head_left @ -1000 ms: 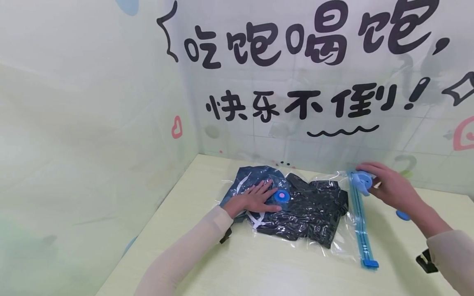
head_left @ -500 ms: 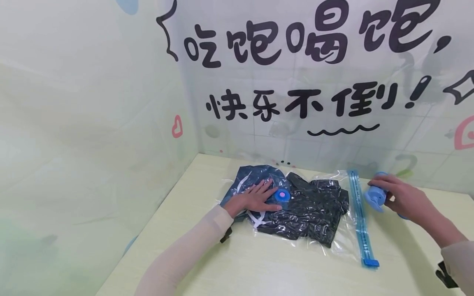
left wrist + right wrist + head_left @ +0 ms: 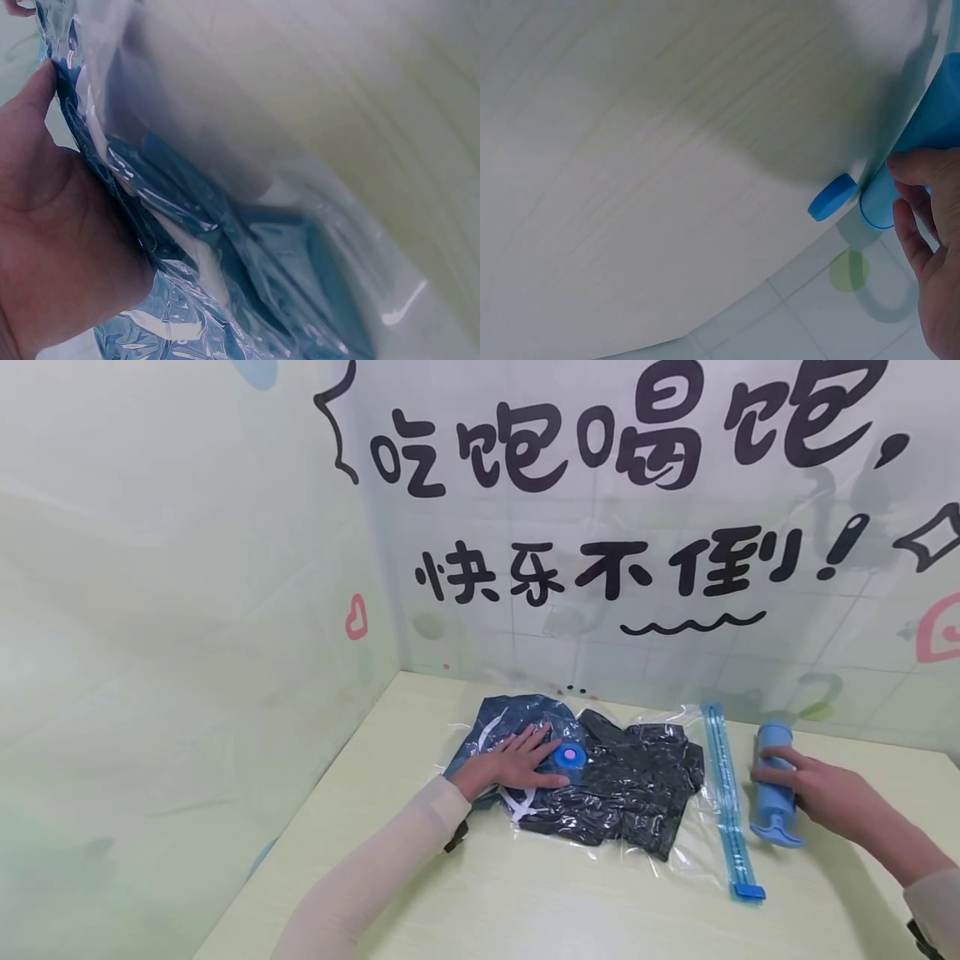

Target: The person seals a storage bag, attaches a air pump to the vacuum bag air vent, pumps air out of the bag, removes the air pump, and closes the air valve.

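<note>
A clear vacuum storage bag (image 3: 637,793) lies flat on the table, dark folded clothing inside. My left hand (image 3: 517,764) rests on its left part with fingers spread, beside the round blue valve (image 3: 572,755). In the left wrist view, crinkled plastic (image 3: 187,210) lies along the palm. Right of the bag, a blue hand pump (image 3: 776,802) lies lengthwise, its handle pointing toward me. My right hand (image 3: 832,789) grips the pump's barrel from the right. Thumb and fingers show around the barrel in the right wrist view.
The bag's blue zip strip (image 3: 724,802) runs along its right end, with a slider (image 3: 749,892) at the near end. A small blue cap (image 3: 832,197) sits by the pump's far end. Printed curtains (image 3: 525,643) close off the table's back and left.
My right hand has brought the pump from above the zip strip to the right and down onto the table, turning its handle toward me. The left hand stays put.
</note>
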`<state>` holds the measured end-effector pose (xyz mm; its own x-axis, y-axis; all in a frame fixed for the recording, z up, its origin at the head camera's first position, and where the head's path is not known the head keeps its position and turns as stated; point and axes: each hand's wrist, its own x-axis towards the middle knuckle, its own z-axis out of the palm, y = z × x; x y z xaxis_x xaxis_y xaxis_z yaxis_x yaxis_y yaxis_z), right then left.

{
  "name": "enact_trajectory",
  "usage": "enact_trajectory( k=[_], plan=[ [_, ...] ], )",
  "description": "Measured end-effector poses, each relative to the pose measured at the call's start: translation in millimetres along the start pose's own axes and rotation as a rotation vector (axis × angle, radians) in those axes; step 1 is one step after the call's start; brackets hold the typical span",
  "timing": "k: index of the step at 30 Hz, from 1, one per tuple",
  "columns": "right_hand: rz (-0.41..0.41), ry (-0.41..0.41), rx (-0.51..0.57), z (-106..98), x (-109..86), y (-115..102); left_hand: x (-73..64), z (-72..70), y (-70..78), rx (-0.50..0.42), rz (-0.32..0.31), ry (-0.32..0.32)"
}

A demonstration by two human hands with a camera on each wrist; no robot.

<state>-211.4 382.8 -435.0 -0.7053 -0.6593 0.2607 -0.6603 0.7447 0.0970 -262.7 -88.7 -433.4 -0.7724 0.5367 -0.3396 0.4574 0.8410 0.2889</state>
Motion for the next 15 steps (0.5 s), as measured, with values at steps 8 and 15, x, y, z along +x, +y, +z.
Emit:
enact_trajectory(
  k=[8, 15],
  plan=[
    [-0.038, 0.007, -0.015, 7.4, -4.5, -1.3, 0.5, 1.2, -1.5, 0.02, -0.006, 0.0],
    [-0.05, 0.007, -0.018, 6.1, -3.6, -2.6, 7.1, 5.6, -6.0, 0.003, -0.007, 0.006]
  ],
)
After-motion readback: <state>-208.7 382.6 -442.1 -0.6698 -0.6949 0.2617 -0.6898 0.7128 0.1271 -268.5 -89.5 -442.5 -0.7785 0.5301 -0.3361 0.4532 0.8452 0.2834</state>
